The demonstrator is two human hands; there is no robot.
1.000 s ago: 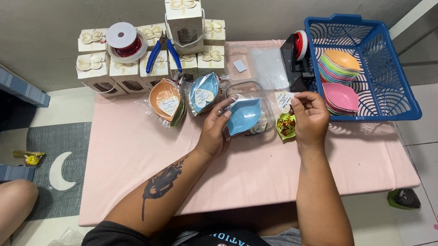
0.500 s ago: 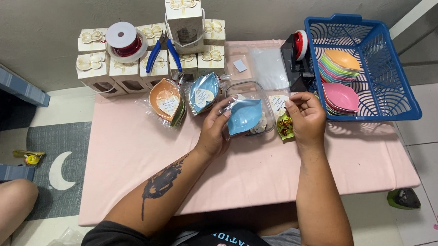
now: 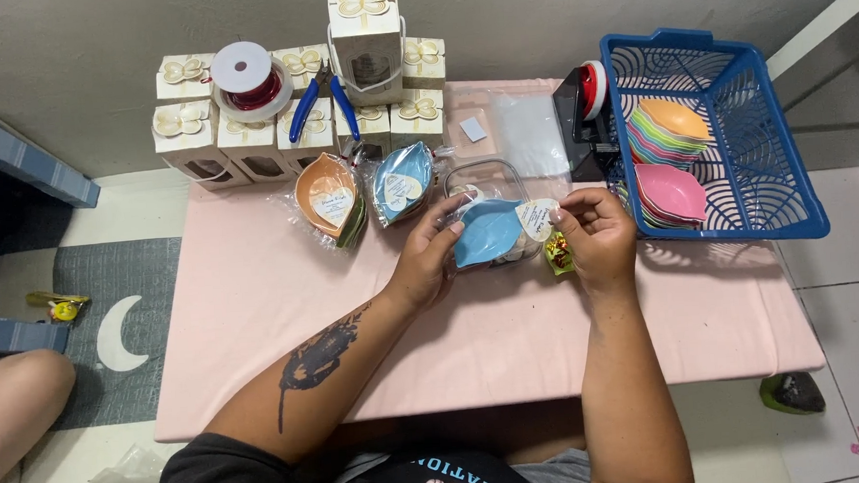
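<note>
Hands (image 3: 431, 261) around wrapped blue dish (image 3: 486, 233)

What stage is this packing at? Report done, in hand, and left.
Done, by the look of it: two wrapped leaf-shaped dishes, orange and blue, lean by the small gift boxes. In hand: the left hand steadies a blue dish in clear wrap while the right hand pinches a round tag at its tip. Left: a stack of bare coloured dishes in the blue basket.

dishes (image 3: 669, 141) in basket (image 3: 799, 183), right of table (image 3: 257, 319)
</note>
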